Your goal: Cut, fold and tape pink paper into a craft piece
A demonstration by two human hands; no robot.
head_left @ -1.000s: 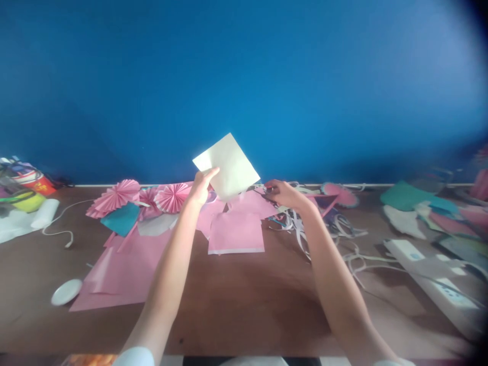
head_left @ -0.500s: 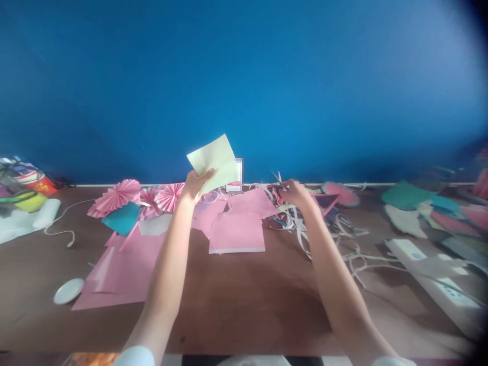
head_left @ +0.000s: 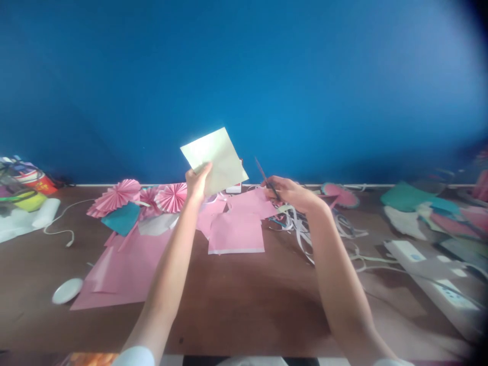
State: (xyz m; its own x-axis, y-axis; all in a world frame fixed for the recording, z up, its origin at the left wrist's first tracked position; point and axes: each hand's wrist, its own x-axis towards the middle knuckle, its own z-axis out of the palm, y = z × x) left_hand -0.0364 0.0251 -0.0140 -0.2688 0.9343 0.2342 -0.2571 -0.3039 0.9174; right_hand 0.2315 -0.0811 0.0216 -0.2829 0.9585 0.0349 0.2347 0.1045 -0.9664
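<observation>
My left hand [head_left: 197, 182] grips a pale yellow-green sheet of paper [head_left: 219, 160] by its lower left side, thumb on the near face. The sheet is held up in front of the blue wall. To its right, my right hand [head_left: 287, 193] is closed around a pair of scissors [head_left: 264, 174], whose dark blades point up and to the left, apart from the paper. Below the hands, pink paper sheets [head_left: 236, 233] lie overlapping on the brown table [head_left: 244, 305]. Curled white paper strips [head_left: 299, 226] are heaped under my right wrist.
Pink pleated paper fans [head_left: 120, 195], a teal piece [head_left: 121, 218] and a large pink sheet [head_left: 125, 269] lie left. A white oval object [head_left: 67, 291] sits near them. At right are a white power strip [head_left: 430, 279], cables and green paper [head_left: 407, 196]. The blue wall [head_left: 244, 76] rises behind.
My right hand has moved slightly left with the scissors, turning the blades up and left. The yellow-green sheet in my left hand has tilted and shifted a little.
</observation>
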